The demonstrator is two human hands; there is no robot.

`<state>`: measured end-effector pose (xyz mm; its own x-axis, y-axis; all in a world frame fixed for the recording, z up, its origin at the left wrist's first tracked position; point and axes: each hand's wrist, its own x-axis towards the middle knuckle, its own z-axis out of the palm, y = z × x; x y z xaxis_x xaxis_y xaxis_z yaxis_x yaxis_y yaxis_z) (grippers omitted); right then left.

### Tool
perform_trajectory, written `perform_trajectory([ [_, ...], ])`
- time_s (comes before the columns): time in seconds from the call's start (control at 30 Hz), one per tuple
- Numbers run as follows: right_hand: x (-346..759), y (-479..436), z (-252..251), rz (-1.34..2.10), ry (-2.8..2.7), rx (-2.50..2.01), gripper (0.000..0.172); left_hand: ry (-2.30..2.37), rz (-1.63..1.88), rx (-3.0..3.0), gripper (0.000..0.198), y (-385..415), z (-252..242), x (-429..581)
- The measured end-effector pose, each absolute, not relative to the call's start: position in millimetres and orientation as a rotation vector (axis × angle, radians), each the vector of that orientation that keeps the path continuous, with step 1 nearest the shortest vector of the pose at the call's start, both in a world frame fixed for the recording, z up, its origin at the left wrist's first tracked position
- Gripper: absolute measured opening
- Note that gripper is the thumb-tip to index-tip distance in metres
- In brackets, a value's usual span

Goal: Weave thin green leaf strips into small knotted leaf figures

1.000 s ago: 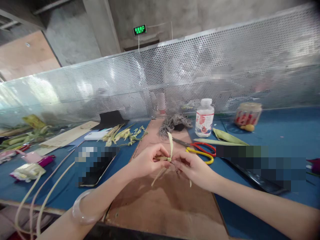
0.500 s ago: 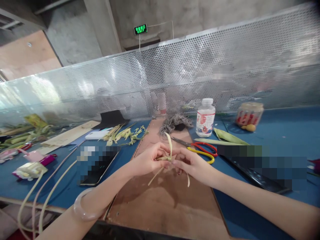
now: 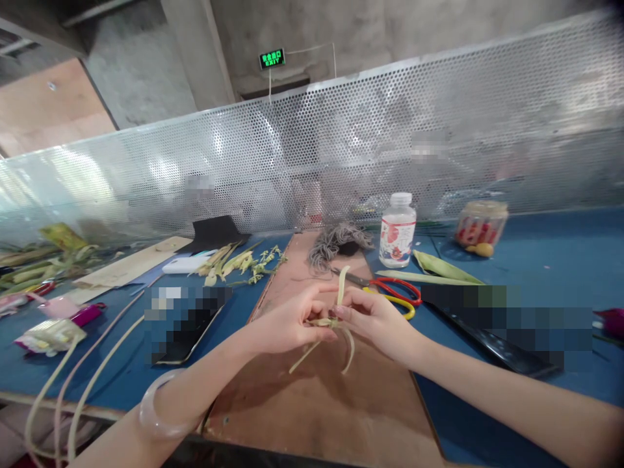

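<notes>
Over the brown wooden board (image 3: 322,406), both hands meet at a small knotted piece of pale green leaf strips (image 3: 350,354). My left hand (image 3: 287,320) is closed, pinching the knotted part between thumb and fingers. From the right, my right hand (image 3: 383,325) pinches the strips close to the knot. One strip end stands upright between the hands; others hang below. The fingers partly hide the knot. Just behind my right hand lie scissors with red and yellow handles (image 3: 402,289).
Grey yarn (image 3: 336,244) lies at the board's far end. A clear bottle (image 3: 397,231), a jar (image 3: 480,224) and a green leaf (image 3: 446,266) are at the right. Phones lie on both sides, the left phone (image 3: 195,335) near my forearm. A perforated metal screen (image 3: 234,169) stands behind.
My right hand has shifted its grip slightly, its fingers now above the knot. The upright strip has moved a little right, and a curved end now hangs lower beneath the hands.
</notes>
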<state>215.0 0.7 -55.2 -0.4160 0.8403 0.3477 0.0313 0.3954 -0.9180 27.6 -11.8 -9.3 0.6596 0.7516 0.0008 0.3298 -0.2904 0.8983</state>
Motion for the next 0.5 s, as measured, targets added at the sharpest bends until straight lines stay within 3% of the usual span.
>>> perform_trajectory([
  [0.5,212.6,2.0,-56.0,1.133,-1.740,-0.747,0.026,0.850,0.526,1.895,0.064,-5.9,-11.7,23.7],
])
